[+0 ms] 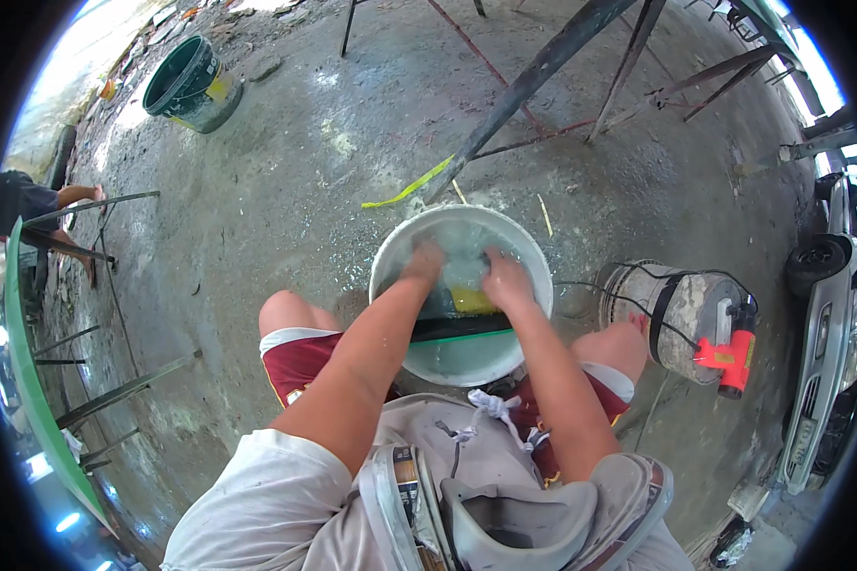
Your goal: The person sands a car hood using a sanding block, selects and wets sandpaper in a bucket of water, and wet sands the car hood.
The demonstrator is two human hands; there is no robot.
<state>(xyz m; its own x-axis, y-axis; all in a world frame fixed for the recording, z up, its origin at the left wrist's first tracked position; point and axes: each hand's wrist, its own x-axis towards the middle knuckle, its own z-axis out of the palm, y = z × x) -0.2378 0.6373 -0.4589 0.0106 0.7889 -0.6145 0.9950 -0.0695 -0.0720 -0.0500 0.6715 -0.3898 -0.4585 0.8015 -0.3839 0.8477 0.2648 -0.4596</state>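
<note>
Both forearms reach down into a round white bucket of cloudy water between my knees. My left hand is inside by the far left wall, smeared by motion, its fingers hard to make out. My right hand is at the right side with its fingers curled; a small dark spot shows at the fingertips, and I cannot tell what it is. Below the hands lies a dark flat piece with a green edge, spanning the bucket. A yellow patch shows beside it, perhaps under the water.
An upturned, stained pail stands right of my knee, with a red heat-gun-like tool and its black cord on it. Metal trestle legs stand ahead. A dark green bucket is far left, a parked car far right, another person left.
</note>
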